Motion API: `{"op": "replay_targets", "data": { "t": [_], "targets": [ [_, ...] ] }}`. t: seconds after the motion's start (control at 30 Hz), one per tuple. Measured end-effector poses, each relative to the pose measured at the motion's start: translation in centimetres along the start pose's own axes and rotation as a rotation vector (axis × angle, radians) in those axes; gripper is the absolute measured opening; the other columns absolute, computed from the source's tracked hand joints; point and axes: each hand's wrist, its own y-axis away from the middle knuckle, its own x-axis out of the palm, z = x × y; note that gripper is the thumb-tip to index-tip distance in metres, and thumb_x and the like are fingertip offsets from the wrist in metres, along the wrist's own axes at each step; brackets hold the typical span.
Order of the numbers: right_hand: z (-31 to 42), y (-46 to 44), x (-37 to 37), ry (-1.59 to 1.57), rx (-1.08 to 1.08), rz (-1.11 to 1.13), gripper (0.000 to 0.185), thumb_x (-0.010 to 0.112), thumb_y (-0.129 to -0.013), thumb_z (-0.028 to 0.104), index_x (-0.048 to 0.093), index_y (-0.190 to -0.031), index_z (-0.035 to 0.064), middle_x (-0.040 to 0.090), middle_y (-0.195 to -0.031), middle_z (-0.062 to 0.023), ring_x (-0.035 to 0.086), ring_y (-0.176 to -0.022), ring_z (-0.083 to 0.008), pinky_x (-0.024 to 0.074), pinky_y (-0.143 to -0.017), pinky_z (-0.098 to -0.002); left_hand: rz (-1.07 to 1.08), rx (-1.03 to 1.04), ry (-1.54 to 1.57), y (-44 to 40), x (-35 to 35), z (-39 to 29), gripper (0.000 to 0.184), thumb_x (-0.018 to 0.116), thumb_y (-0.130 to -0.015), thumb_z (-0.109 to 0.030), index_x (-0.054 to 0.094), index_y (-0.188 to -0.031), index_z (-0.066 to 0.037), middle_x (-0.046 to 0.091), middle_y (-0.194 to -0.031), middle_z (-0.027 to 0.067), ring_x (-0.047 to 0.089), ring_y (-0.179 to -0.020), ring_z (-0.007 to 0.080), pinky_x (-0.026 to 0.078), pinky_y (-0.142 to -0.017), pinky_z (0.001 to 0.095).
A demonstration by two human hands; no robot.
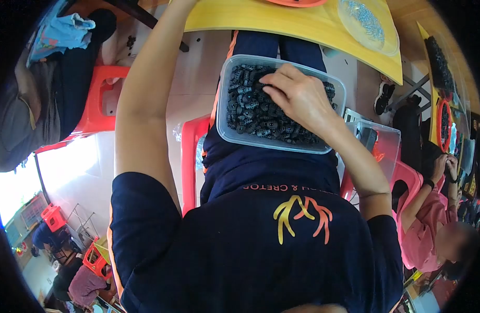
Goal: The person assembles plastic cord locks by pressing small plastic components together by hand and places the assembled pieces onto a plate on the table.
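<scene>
– Yellow surface ahead, red stools about. Where are the black parts?
– Inside the clear tub, on the lap. Right hand over them, thumb and forefinger tips close; whether pinching one, unclear. Left hand beyond the frame.
– Technique?
– Pinch lightly, one part; keep tub level.

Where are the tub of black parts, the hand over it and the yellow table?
Tub [276,146]: head view, on its near rim.
Right hand [304,98]: head view, back of the hand.
Yellow table [282,22]: head view, bare part of its top.
</scene>
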Motion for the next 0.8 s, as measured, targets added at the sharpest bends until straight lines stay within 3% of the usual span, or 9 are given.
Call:
{"op": "replay_targets", "data": {
  "t": [0.1,0.23,0.33,0.4,0.43,0.47,0.57,0.67,0.8],
  "targets": [
    [0.2,-0.4,1.4,0.154,0.021,0.087,0.014,0.067,-0.086,0.018,0.069,-0.095,0.0091,0.060,-0.090,-0.0118,0.065,-0.071,-0.0328,0.0526,-0.064,-0.0432,-0.019,0.055,0.031,1.4,-1.1,0.4,0.034,0.066,-0.086,-0.017,0.065,-0.112,0.005,0.069,-0.098,0.0195,0.066,-0.089,0.0280,0.050,-0.078,0.0360],
    [0.0,-0.2,0.8,0.061,-0.005,0.128,0.017,0.068,-0.084,0.017,0.069,-0.099,0.0080,0.060,-0.092,-0.0159,0.064,-0.069,-0.0350,0.0521,-0.066,-0.0436,0.019,0.200,0.155,4.6,-3.6,0.6,0.032,0.066,-0.086,-0.016,0.065,-0.111,0.005,0.070,-0.095,0.0168,0.066,-0.086,0.0250,0.050,-0.076,0.0344],
    [-1.0,0.3,0.2,-0.383,0.060,0.075,0.019,0.068,-0.088,0.017,0.069,-0.103,0.0061,0.062,-0.085,-0.0116,0.062,-0.062,-0.0247,0.0507,-0.060,-0.0358,0.193,0.129,0.239,9.3,-5.9,-1.5,0.029,0.066,-0.086,-0.016,0.067,-0.108,0.004,0.070,-0.094,0.0162,0.066,-0.084,0.0235,0.050,-0.075,0.0339],
    [-0.3,0.5,-1.8,-0.770,0.374,0.212,0.020,0.067,-0.091,0.018,0.068,-0.106,0.0035,0.061,-0.081,-0.0067,0.057,-0.059,-0.0155,0.0480,-0.057,-0.0296,0.311,0.088,0.302,12.6,-7.4,-3.2,0.028,0.066,-0.086,-0.015,0.067,-0.106,0.004,0.070,-0.093,0.0159,0.067,-0.084,0.0224,0.050,-0.074,0.0335],
    [0.2,0.8,-2.6,-0.960,0.537,0.277,0.021,0.066,-0.092,0.018,0.068,-0.107,0.0022,0.061,-0.079,-0.0042,0.055,-0.058,-0.0110,0.0466,-0.056,-0.0265,0.400,0.164,0.359,14.3,-7.4,-3.1,0.026,0.067,-0.089,-0.016,0.068,-0.107,0.001,0.069,-0.094,0.0089,0.064,-0.086,0.0157,0.049,-0.075,0.0286],
    [0.3,1.1,-2.8,-1.104,0.529,0.228,0.024,0.065,-0.094,0.018,0.066,-0.108,-0.0017,0.059,-0.076,0.0007,0.050,-0.060,-0.0034,0.0433,-0.054,-0.0208,0.489,0.240,0.418,16.1,-7.2,-2.8,0.024,0.067,-0.091,-0.017,0.069,-0.109,-0.002,0.068,-0.095,0.0019,0.061,-0.088,0.0090,0.049,-0.076,0.0238],
    [1.6,1.4,-3.5,-1.379,0.592,0.118,0.023,0.066,-0.094,0.015,0.066,-0.109,-0.0018,0.059,-0.077,-0.0004,0.051,-0.058,-0.0054,0.0429,-0.053,-0.0214,0.764,0.025,0.696,20.5,-6.9,-4.2,0.024,0.064,-0.093,-0.013,0.066,-0.114,-0.002,0.065,-0.097,0.0015,0.059,-0.088,0.0088,0.047,-0.077,0.0236],
    [2.0,1.6,-3.8,-1.490,0.619,0.050,0.023,0.066,-0.093,0.014,0.065,-0.112,0.0003,0.060,-0.079,-0.0008,0.050,-0.058,-0.0053,0.0415,-0.052,-0.0208,0.770,-0.039,0.777,23.0,-6.3,-5.5,0.027,0.061,-0.095,-0.010,0.063,-0.121,-0.002,0.061,-0.097,0.0022,0.055,-0.080,0.0082,0.046,-0.072,0.0225],
    [1.5,1.5,-4.5,-1.616,0.663,0.141,0.020,0.067,-0.093,0.013,0.064,-0.109,0.0017,0.062,-0.081,-0.0025,0.047,-0.056,-0.0043,0.0394,-0.050,-0.0207,0.694,-0.041,0.752,23.3,-5.7,-6.6,0.029,0.062,-0.094,-0.009,0.062,-0.122,-0.001,0.060,-0.094,0.0013,0.054,-0.078,0.0076,0.045,-0.068,0.0216]
  ]
}}
